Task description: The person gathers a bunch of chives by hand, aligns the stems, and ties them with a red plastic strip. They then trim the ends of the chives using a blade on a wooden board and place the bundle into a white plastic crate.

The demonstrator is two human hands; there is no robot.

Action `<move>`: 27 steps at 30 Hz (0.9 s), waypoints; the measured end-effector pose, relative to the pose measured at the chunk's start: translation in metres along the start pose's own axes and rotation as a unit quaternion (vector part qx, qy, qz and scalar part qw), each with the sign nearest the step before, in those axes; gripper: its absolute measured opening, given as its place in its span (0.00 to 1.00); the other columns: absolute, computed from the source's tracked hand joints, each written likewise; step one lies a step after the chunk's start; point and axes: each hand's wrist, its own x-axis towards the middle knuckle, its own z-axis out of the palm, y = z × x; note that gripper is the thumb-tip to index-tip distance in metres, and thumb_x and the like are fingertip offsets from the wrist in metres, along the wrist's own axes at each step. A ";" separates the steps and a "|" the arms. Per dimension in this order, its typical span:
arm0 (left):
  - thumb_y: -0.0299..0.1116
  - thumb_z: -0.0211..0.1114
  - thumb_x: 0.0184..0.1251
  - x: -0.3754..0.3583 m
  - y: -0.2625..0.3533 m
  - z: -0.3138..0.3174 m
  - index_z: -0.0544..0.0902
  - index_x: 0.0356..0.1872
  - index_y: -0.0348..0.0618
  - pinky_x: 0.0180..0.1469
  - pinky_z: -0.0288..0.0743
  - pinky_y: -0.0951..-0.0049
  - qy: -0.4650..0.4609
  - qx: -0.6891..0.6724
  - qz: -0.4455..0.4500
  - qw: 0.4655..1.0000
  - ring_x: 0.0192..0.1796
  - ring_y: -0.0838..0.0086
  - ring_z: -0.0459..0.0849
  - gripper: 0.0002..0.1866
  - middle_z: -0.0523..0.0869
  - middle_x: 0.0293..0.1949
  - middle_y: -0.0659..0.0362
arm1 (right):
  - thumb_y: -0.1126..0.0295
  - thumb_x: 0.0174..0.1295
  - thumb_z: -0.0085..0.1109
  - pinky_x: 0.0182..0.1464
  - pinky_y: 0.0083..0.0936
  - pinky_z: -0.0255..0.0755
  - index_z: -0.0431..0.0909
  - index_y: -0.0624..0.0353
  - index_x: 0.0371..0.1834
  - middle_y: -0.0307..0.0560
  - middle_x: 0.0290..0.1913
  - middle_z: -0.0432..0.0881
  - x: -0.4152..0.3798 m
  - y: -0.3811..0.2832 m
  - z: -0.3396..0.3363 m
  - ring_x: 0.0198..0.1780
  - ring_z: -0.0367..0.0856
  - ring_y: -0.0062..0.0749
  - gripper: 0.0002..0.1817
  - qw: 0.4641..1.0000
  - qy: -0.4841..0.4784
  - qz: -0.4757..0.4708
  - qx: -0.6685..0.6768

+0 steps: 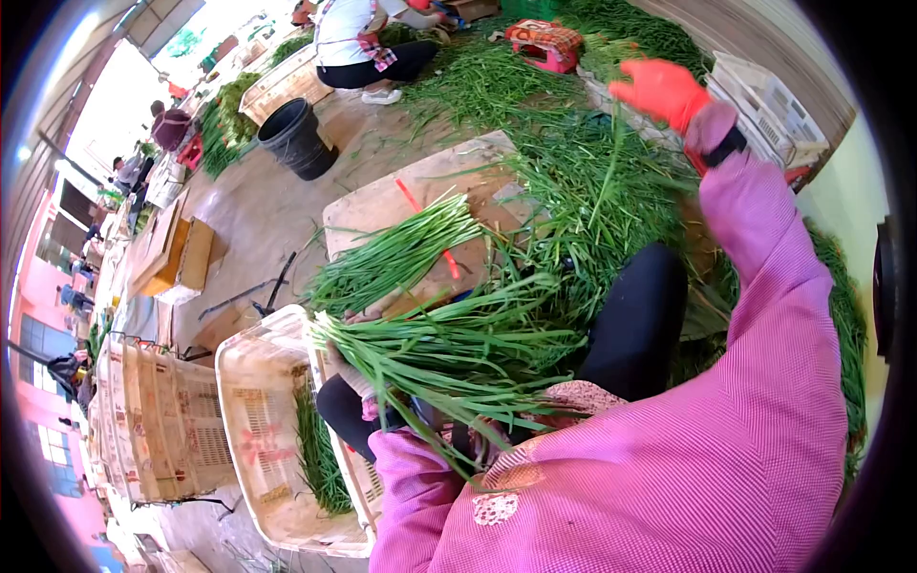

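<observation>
My left hand (339, 363), mostly hidden under leaves, grips a bunch of garlic chives (449, 349) near its pale stem ends, above my lap. The long green leaves fan out to the right. My right hand (664, 94), in an orange glove, is raised at the upper right, away from the bunch, fingers stretched out and apart with nothing visible in them. A neat second bundle of chives (396, 253) lies on a wooden board (368, 212) in front of me, across a red strip (409, 196). Loose chives (602, 196) are heaped right of the board.
A cream plastic crate (258, 458) with some chives inside stands at my left, beside stacked crates (158, 420). A black bucket (296, 138) stands farther ahead. A person (358, 43) squats beyond it. White crates (764, 110) and a red stool (544, 46) are at the right.
</observation>
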 end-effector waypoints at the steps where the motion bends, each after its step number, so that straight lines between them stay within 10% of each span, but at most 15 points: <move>1: 0.43 0.70 0.60 0.000 0.000 -0.002 0.72 0.57 0.34 0.60 0.72 0.65 0.027 0.043 0.007 0.999 0.49 0.70 0.75 0.30 0.78 0.41 0.59 | 0.44 0.65 0.56 0.44 0.34 0.77 0.77 0.56 0.58 0.52 0.41 0.86 -0.006 -0.019 0.012 0.38 0.85 0.38 0.29 0.999 0.006 -0.013 0.038; 4: 0.51 0.64 0.63 -0.004 -0.018 0.018 0.70 0.61 0.37 0.61 0.71 0.55 0.026 0.141 -0.014 0.990 0.51 0.62 0.76 0.33 0.82 0.42 0.55 | 0.46 0.67 0.56 0.47 0.33 0.77 0.79 0.56 0.56 0.51 0.42 0.86 -0.050 -0.104 0.000 0.43 0.85 0.35 0.26 0.947 -0.074 -0.061 0.306; 6: 0.55 0.61 0.65 0.001 -0.033 0.027 0.70 0.63 0.40 0.65 0.68 0.47 -0.008 0.187 -0.012 0.982 0.53 0.61 0.78 0.34 0.85 0.43 0.54 | 0.54 0.69 0.59 0.53 0.27 0.76 0.79 0.59 0.56 0.46 0.49 0.86 -0.066 -0.155 0.024 0.47 0.82 0.26 0.21 0.822 -0.117 -0.129 0.542; 12: 0.53 0.63 0.66 0.010 -0.064 0.042 0.71 0.65 0.45 0.67 0.69 0.54 0.029 0.187 -0.079 0.979 0.58 0.62 0.80 0.32 0.83 0.54 0.55 | 0.55 0.70 0.53 0.67 0.40 0.67 0.69 0.64 0.66 0.61 0.63 0.75 -0.118 -0.281 0.035 0.66 0.72 0.54 0.28 0.805 -0.023 -0.326 0.495; 18: 0.54 0.61 0.69 -0.005 -0.077 0.051 0.65 0.72 0.48 0.75 0.58 0.54 0.051 0.177 -0.099 0.978 0.73 0.61 0.66 0.36 0.68 0.72 0.55 | 0.58 0.68 0.51 0.75 0.52 0.50 0.70 0.61 0.67 0.52 0.72 0.66 -0.143 -0.326 0.055 0.77 0.52 0.56 0.27 0.862 0.082 -0.362 0.346; 24: 0.48 0.62 0.69 0.006 -0.073 0.067 0.72 0.62 0.47 0.66 0.70 0.58 0.110 0.269 0.003 0.957 0.57 0.65 0.79 0.26 0.81 0.54 0.58 | 0.60 0.65 0.55 0.73 0.52 0.54 0.54 0.55 0.77 0.54 0.78 0.53 -0.166 -0.325 0.056 0.76 0.53 0.62 0.37 0.861 0.040 -0.324 0.389; 27: 0.42 0.65 0.67 0.031 -0.029 0.074 0.68 0.60 0.45 0.66 0.70 0.57 0.043 0.229 0.082 0.969 0.40 0.70 0.82 0.25 0.82 0.31 0.61 | 0.63 0.65 0.56 0.65 0.40 0.68 0.47 0.53 0.80 0.62 0.70 0.66 -0.197 -0.309 0.075 0.67 0.71 0.55 0.41 0.720 0.006 -0.321 0.615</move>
